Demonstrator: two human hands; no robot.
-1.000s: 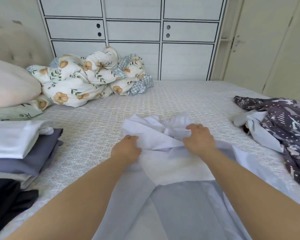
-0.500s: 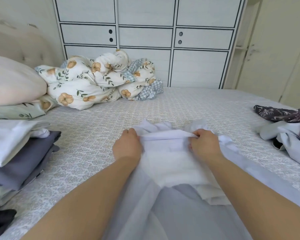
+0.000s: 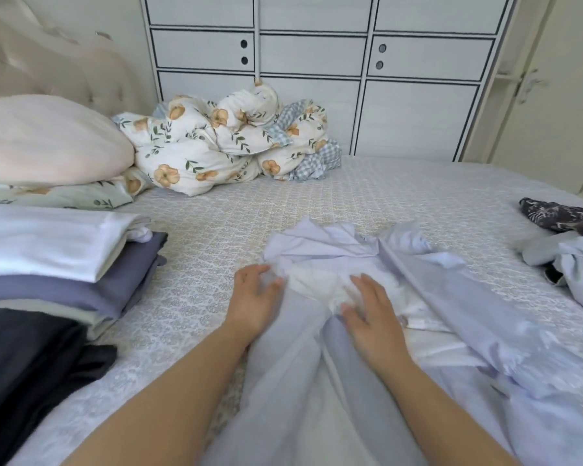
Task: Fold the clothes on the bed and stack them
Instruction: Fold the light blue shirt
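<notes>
A pale lilac garment [image 3: 323, 391] lies spread on the bed in front of me, its white lining bunched at the far end. My left hand [image 3: 254, 299] lies flat on the garment's left edge with fingers straight. My right hand [image 3: 372, 314] presses flat on its middle, fingers spread. A stack of folded clothes [image 3: 48, 264] sits at the left: white on top, then purple-grey, then black at the bottom. A heap of unfolded clothes [image 3: 566, 243], dark patterned and pale blue, lies at the right edge.
A pink pillow [image 3: 44, 142] and a rumpled floral duvet [image 3: 223, 139] lie at the far left of the bed [image 3: 384, 196]. White cupboards [image 3: 317, 62] stand behind the bed, a door to the right.
Both hands have let go of the bunched collar end and now lie flat on the garment, nearer to me. The camera has shifted right and down.
</notes>
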